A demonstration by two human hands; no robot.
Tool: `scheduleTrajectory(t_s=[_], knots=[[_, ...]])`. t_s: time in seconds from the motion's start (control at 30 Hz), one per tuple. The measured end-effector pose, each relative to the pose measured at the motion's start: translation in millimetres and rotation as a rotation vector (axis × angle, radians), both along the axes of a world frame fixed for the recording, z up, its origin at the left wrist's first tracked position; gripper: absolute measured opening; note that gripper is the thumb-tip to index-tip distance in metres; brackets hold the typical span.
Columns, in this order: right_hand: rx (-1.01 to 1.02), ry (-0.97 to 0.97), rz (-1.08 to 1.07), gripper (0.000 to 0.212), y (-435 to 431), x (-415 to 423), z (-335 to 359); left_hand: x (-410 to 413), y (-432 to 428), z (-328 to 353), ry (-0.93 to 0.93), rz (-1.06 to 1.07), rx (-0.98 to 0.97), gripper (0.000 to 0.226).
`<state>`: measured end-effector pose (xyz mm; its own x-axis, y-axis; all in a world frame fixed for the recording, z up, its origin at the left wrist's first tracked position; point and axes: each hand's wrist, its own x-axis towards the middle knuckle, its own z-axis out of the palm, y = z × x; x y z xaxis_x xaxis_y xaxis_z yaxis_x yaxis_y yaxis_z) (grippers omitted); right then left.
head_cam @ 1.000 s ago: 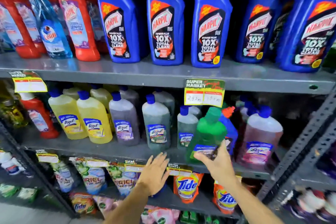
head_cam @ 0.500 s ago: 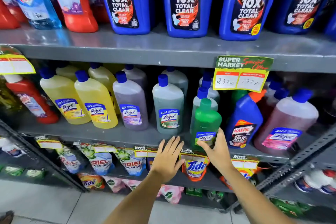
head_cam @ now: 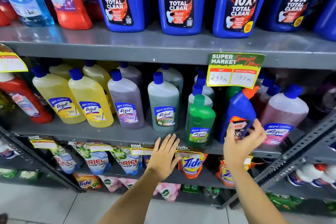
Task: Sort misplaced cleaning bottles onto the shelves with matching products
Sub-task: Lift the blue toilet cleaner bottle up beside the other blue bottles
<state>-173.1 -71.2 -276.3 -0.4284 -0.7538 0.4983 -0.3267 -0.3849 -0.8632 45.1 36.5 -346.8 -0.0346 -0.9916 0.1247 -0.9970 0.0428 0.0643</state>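
A small blue Harpic bottle (head_cam: 238,109) with an orange cap stands on the middle shelf (head_cam: 91,131) among Lizol bottles. My right hand (head_cam: 243,140) is in front of its lower label, fingers spread and curled around it, not closed. Just left of it a green Lizol bottle (head_cam: 200,122) stands upright and free. My left hand (head_cam: 165,152) is flat with fingers apart, at the shelf's front edge below a grey-green Lizol bottle (head_cam: 163,103). Large blue Harpic bottles (head_cam: 180,0) line the top shelf (head_cam: 127,49).
Yellow Lizol bottles (head_cam: 91,100), a purple one (head_cam: 125,103) and a pink one (head_cam: 283,109) fill the middle shelf; a red bottle (head_cam: 23,100) stands at its left end. A price card (head_cam: 234,71) hangs above the Harpic. Ariel (head_cam: 96,160) and Tide pouches (head_cam: 190,163) hang below.
The green Lizol bottle went from tilted in my right hand to upright on the shelf. My right hand let it go and moved right to the small Harpic bottle. The view moved closer.
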Motion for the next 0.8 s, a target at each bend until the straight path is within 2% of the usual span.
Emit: scheduleTrajectory(t_s=[0.13,0.23,0.3,0.43,0.5,0.57,0.7,0.8], knots=[[0.246,0.197,0.047,0.107,-18.0,-4.8,3.6,-0.1,0.2,2.4,0.012,-0.002,0.027,0.063],[0.378,0.202,0.108,0.123,-22.5,-9.5,-4.1,-1.3,1.5,4.4,-0.011,-0.008,0.064,0.068],[0.427,0.172,0.113,0.119,-24.1,-12.5,-5.8,-1.6,1.0,5.5,-0.036,-0.01,0.09,0.071],[0.412,0.134,0.07,0.096,-16.2,-18.0,3.3,-1.7,2.7,7.7,-0.126,-0.018,0.102,0.068],[0.38,0.098,0.081,0.089,2.0,-23.8,8.2,-2.9,11.4,9.2,-0.237,-0.027,0.056,0.064],[0.335,0.063,0.085,0.084,27.8,-32.7,11.2,-8.8,21.0,15.7,-0.272,-0.021,-0.033,0.061],[0.192,0.018,0.149,0.077,67.1,-54.9,45.6,-21.9,18.3,85.9,-0.07,-0.096,-0.329,0.056],[0.044,0.004,0.201,0.08,76.0,-69.1,105.6,-28.7,7.6,170.1,0.131,-0.29,-0.626,0.056]])
